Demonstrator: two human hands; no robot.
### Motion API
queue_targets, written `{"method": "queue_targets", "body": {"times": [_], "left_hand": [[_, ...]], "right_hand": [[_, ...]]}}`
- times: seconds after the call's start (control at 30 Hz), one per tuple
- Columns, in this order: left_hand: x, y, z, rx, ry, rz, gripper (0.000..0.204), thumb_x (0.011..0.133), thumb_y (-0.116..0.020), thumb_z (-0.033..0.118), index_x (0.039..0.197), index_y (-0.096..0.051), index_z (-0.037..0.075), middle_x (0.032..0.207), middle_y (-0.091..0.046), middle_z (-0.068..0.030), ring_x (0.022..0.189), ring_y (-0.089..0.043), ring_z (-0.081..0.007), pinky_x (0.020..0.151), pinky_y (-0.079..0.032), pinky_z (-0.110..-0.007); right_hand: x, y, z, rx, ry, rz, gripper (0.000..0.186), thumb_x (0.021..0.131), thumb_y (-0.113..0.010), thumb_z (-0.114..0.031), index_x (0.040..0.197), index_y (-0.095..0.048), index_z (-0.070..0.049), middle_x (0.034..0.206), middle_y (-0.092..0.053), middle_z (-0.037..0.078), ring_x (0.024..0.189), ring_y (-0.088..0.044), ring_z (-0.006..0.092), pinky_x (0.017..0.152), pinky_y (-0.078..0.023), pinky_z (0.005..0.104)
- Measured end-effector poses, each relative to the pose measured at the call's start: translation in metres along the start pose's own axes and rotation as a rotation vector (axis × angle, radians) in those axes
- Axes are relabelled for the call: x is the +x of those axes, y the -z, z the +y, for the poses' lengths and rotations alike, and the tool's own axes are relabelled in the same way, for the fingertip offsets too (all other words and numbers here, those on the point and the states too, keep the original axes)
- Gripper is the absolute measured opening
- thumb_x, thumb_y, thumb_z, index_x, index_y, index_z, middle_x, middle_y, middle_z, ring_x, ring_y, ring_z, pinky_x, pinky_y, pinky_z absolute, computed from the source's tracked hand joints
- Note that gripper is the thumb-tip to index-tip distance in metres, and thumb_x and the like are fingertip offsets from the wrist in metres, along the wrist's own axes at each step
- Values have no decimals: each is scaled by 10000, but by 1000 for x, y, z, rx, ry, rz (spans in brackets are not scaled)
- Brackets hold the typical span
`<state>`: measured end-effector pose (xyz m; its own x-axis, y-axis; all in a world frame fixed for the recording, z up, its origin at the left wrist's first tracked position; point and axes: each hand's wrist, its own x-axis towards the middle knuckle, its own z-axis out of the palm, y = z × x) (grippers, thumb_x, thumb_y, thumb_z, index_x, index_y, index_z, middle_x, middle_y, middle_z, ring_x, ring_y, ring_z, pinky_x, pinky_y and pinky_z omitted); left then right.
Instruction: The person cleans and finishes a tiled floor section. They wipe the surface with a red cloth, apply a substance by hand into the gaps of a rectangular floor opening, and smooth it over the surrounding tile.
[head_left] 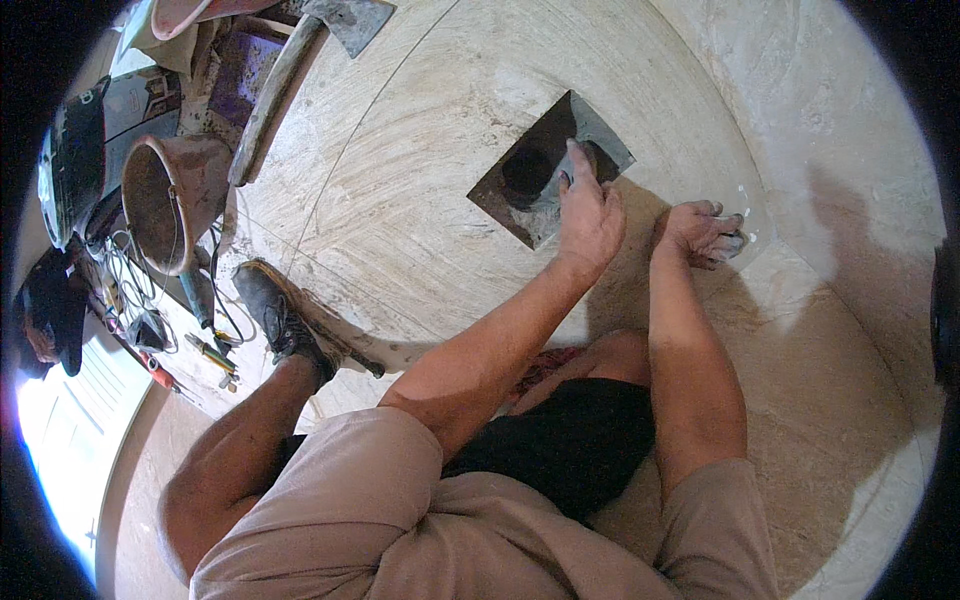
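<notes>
My left hand [592, 212] reaches over a rectangular opening [488, 197] cut into the beige tile floor [400, 160]. Its index finger points into the opening and lies over the grey inner surface, while the other fingers are partly bent. Inside the opening there is a dark round hole [527, 177]. To the right, my right hand [703, 235] is over the floor near the wall, its fingers curled and smeared with whitish-grey paste. Whether a lump sits within those fingers is hidden.
A wall [820, 110] rises at the right. On the left stand a dirty bucket [200, 190], tangled cables [140, 275] and small hand tools [212, 355]. An axe [275, 100] with a wooden handle lies at the upper left. My shoe [280, 315] rests beside a dark rod [350, 348].
</notes>
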<state>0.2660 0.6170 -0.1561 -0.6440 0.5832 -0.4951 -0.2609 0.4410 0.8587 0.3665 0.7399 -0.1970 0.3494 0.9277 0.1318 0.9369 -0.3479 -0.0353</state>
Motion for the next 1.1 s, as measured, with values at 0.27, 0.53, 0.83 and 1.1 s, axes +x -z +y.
{"method": "queue_targets", "body": {"times": [0.27, 0.53, 0.83, 1.1], "left_hand": [[9, 2, 7, -483, -25, 64, 780, 901, -434, -3, 1540, -10, -144, 1597, -220, -340, 1532, -175, -352, 1238, -141, -369], [-7, 12, 15, 138, 75, 67, 719, 935, -436, 59, 1520, -83, -165, 1529, -304, -392, 1449, -314, -478, 1214, -230, -433], [-4, 17, 0, 262, -33, -114, 731, 950, -461, 107, 1507, -80, -175, 1471, -354, -421, 1384, -346, -556, 1207, -240, -478], [3, 13, -7, 398, -41, -35, 741, 971, -464, 162, 1504, -79, -180, 1499, -304, -420, 1411, -352, -496, 1228, -193, -501]], "right_hand": [[6, -16, 8, 123, -32, 24, 617, 981, -395, -474, 1506, -337, -154, 1589, -249, 257, 1484, -202, 439, 1115, -190, 701], [2, -2, 1, 87, -26, -9, 591, 975, -398, -455, 1481, -368, -151, 1576, -275, 239, 1464, -231, 437, 1110, -210, 678], [0, -3, -2, 30, -19, 52, 581, 988, -404, -421, 1489, -357, -130, 1564, -279, 233, 1420, -282, 431, 1095, -257, 610], [0, -3, -1, 31, -10, 47, 572, 996, -407, -406, 1486, -348, -116, 1541, -284, 262, 1410, -294, 430, 1086, -270, 621]]}}
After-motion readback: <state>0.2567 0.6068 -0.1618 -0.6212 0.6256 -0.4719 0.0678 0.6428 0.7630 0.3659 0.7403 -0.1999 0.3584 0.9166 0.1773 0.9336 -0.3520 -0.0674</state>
